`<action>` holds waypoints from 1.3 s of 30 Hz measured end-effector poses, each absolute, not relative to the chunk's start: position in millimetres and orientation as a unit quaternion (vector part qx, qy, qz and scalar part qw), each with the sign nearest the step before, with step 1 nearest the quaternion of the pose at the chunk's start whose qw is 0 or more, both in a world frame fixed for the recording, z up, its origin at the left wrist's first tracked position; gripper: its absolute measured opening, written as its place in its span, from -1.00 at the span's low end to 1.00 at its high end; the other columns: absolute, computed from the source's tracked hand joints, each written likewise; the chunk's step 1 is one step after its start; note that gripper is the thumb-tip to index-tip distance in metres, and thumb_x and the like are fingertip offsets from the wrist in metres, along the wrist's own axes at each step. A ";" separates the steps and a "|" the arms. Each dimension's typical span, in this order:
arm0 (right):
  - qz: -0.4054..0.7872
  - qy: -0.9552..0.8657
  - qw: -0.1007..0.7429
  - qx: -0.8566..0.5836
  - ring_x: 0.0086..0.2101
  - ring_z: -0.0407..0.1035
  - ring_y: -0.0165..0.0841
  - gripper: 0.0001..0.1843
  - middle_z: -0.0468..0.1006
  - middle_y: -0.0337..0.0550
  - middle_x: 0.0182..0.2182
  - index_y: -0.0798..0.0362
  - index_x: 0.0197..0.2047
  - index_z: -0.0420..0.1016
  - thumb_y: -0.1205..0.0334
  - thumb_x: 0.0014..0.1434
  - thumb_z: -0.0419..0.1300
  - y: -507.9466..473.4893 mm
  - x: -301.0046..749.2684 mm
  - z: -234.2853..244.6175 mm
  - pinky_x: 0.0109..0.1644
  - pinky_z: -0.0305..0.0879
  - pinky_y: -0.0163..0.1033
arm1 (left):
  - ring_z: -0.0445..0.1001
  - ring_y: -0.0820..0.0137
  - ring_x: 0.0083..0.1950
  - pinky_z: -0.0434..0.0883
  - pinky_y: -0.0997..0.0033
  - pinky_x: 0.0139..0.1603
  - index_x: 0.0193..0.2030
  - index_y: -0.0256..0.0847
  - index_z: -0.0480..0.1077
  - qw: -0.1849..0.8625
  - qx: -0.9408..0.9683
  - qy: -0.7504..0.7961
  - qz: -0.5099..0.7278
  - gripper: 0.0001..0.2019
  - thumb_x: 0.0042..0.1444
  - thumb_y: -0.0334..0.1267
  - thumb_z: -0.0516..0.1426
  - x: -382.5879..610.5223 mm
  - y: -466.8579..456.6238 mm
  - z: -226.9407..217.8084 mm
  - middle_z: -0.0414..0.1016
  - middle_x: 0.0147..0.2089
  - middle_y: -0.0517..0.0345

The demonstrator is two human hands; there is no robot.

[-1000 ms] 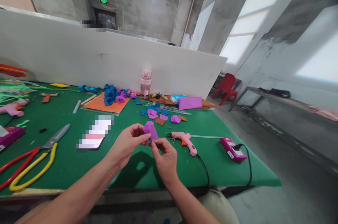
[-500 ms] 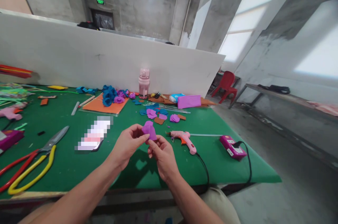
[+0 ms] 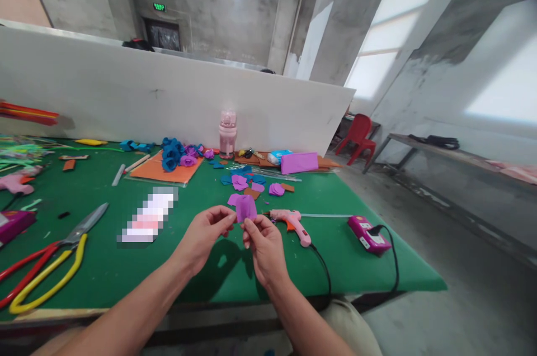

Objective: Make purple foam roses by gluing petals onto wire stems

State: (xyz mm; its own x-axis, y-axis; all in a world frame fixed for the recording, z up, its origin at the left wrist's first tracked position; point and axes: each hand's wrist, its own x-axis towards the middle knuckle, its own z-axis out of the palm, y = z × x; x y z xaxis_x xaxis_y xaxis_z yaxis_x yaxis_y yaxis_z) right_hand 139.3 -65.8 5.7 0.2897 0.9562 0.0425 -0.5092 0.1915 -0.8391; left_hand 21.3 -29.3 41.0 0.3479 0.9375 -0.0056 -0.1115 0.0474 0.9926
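Purple crepe paper petals (image 3: 246, 208) are held up over the green table, a broader piece overlapping a smaller one at its left. My right hand (image 3: 266, 247) pinches the lower edge of the broader petal between thumb and fingers. At the left edge, my left hand (image 3: 212, 233) is closed in a pinch on the petals; its exact grip is partly hidden. Just behind lie loose purple petals (image 3: 276, 189), blue petals (image 3: 226, 180) and a brown piece (image 3: 251, 193). A pink glue gun (image 3: 293, 219) lies right of my right hand, its nozzle pointing left.
A purple power box (image 3: 369, 235) with a black cord sits at the right. Left are large shears (image 3: 75, 238) and a blurred-out phone (image 3: 146, 216). Blue paper roses (image 3: 172, 152) lie on orange sheets (image 3: 142, 169). A pink bottle (image 3: 227, 135) stands against the white partition (image 3: 168, 88).
The petals have turned and shifted slightly right, with the broader one now upright and facing me. My left fingers have moved down to its left edge; my right hand still pinches the bottom.
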 end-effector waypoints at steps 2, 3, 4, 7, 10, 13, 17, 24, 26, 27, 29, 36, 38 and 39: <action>0.524 -0.288 0.711 -0.369 -0.62 0.20 -0.58 -0.76 0.44 -0.29 -0.55 0.10 -0.48 0.34 0.18 -0.08 0.32 -66.1 139.6 7.5 -0.60 0.08 -0.47 | 0.22 0.53 -0.48 0.20 0.54 -0.45 -0.41 -0.27 0.43 0.607 0.550 0.383 0.427 -0.81 -0.09 -0.18 0.22 22.6 -29.8 38.2 0.36 -0.47 0.21; 0.527 -0.285 0.711 -0.368 -0.62 0.20 -0.57 -0.76 0.44 -0.29 -0.56 0.09 -0.47 0.34 0.18 -0.09 0.33 -66.3 139.6 8.2 -0.60 0.09 -0.46 | 0.23 0.52 -0.47 0.21 0.53 -0.43 -0.40 -0.26 0.44 0.606 0.549 0.381 0.430 -0.82 -0.10 -0.19 0.23 23.3 -30.1 37.1 0.37 -0.45 0.20; 0.529 -0.284 0.711 -0.366 -0.62 0.20 -0.57 -0.76 0.44 -0.29 -0.56 0.10 -0.47 0.34 0.19 -0.09 0.33 -66.5 139.5 8.8 -0.59 0.09 -0.46 | 0.24 0.52 -0.47 0.21 0.53 -0.42 -0.40 -0.25 0.44 0.607 0.547 0.379 0.434 -0.83 -0.11 -0.21 0.23 24.0 -30.4 36.3 0.39 -0.44 0.21; 0.536 -0.285 0.712 -0.353 -0.62 0.21 -0.58 -0.77 0.43 -0.31 -0.58 0.10 -0.47 0.35 0.20 -0.09 0.33 -67.0 139.2 9.3 -0.57 0.12 -0.47 | 0.26 0.52 -0.46 0.22 0.53 -0.41 -0.43 -0.23 0.46 0.612 0.544 0.369 0.440 -0.87 -0.13 -0.24 0.24 26.2 -31.3 35.4 0.42 -0.44 0.22; 0.545 -0.292 0.705 -0.347 -0.64 0.20 -0.58 -0.78 0.38 -0.35 -0.65 0.11 -0.47 0.36 0.20 -0.07 0.32 -67.6 139.2 8.8 -0.57 0.12 -0.47 | 0.27 0.52 -0.46 0.23 0.53 -0.40 -0.44 -0.22 0.48 0.615 0.544 0.364 0.440 -0.89 -0.13 -0.25 0.25 28.3 -32.3 35.6 0.43 -0.45 0.22; 0.548 -0.296 0.699 -0.350 -0.65 0.19 -0.58 -0.78 0.36 -0.37 -0.69 0.10 -0.47 0.36 0.19 -0.06 0.32 -68.7 139.3 8.9 -0.57 0.13 -0.47 | 0.28 0.52 -0.45 0.25 0.52 -0.39 -0.45 -0.22 0.50 0.617 0.539 0.364 0.443 -0.90 -0.14 -0.26 0.25 29.6 -33.0 35.8 0.42 -0.45 0.22; 0.551 -0.297 0.693 -0.357 -0.65 0.20 -0.57 -0.76 0.37 -0.36 -0.69 0.10 -0.48 0.35 0.17 -0.08 0.33 -70.4 139.4 10.9 -0.57 0.14 -0.47 | 0.28 0.52 -0.47 0.25 0.52 -0.41 -0.48 -0.24 0.51 0.619 0.525 0.369 0.454 -0.89 -0.18 -0.26 0.27 30.6 -33.9 35.6 0.41 -0.49 0.22; 0.541 -0.317 0.693 -0.356 -0.63 0.22 -0.56 -0.76 0.38 -0.34 -0.67 0.10 -0.48 0.37 0.14 -0.06 0.31 -71.7 140.1 12.6 -0.54 0.19 -0.44 | 0.27 0.49 -0.47 0.24 0.51 -0.44 -0.51 -0.27 0.49 0.616 0.509 0.380 0.466 -0.85 -0.22 -0.24 0.29 32.3 -33.6 32.1 0.38 -0.52 0.19; 0.538 -0.322 0.691 -0.360 -0.63 0.23 -0.55 -0.77 0.38 -0.34 -0.66 0.09 -0.47 0.37 0.14 -0.06 0.31 -71.8 140.4 12.2 -0.54 0.21 -0.43 | 0.27 0.48 -0.46 0.25 0.51 -0.44 -0.51 -0.27 0.49 0.617 0.511 0.378 0.464 -0.84 -0.21 -0.22 0.29 32.2 -32.8 30.4 0.38 -0.52 0.18; 0.536 -0.325 0.689 -0.365 -0.63 0.23 -0.55 -0.77 0.38 -0.34 -0.66 0.09 -0.47 0.38 0.13 -0.06 0.30 -72.0 140.6 12.2 -0.53 0.21 -0.43 | 0.27 0.48 -0.46 0.25 0.51 -0.44 -0.51 -0.27 0.49 0.617 0.512 0.378 0.463 -0.83 -0.21 -0.21 0.29 32.0 -32.4 29.7 0.38 -0.51 0.18; 0.529 -0.332 0.683 -0.378 -0.63 0.23 -0.54 -0.76 0.38 -0.34 -0.66 0.10 -0.47 0.38 0.12 -0.06 0.30 -72.2 141.4 12.5 -0.54 0.22 -0.43 | 0.27 0.48 -0.46 0.24 0.52 -0.44 -0.50 -0.27 0.49 0.618 0.514 0.378 0.460 -0.82 -0.21 -0.20 0.29 31.7 -31.8 28.7 0.37 -0.51 0.18; 0.527 -0.348 0.665 -0.398 -0.66 0.19 -0.57 -0.76 0.36 -0.35 -0.69 0.11 -0.48 0.38 0.13 -0.05 0.29 -72.7 144.5 13.2 -0.60 0.15 -0.47 | 0.25 0.50 -0.46 0.24 0.53 -0.45 -0.49 -0.29 0.47 0.640 0.511 0.362 0.445 -0.81 -0.16 -0.19 0.27 31.6 -32.1 28.1 0.34 -0.51 0.20; 0.525 -0.353 0.662 -0.401 -0.66 0.19 -0.57 -0.77 0.36 -0.34 -0.68 0.12 -0.48 0.39 0.14 -0.04 0.29 -72.3 145.0 12.8 -0.60 0.16 -0.47 | 0.25 0.50 -0.45 0.24 0.52 -0.43 -0.48 -0.29 0.46 0.649 0.507 0.356 0.441 -0.81 -0.15 -0.19 0.26 31.9 -32.4 28.4 0.34 -0.50 0.20; 0.523 -0.355 0.662 -0.403 -0.66 0.20 -0.57 -0.77 0.37 -0.34 -0.68 0.12 -0.48 0.39 0.14 -0.04 0.29 -72.0 145.1 12.6 -0.59 0.17 -0.47 | 0.25 0.51 -0.45 0.25 0.52 -0.43 -0.47 -0.29 0.46 0.652 0.504 0.355 0.441 -0.81 -0.15 -0.18 0.26 32.1 -32.5 28.5 0.35 -0.49 0.20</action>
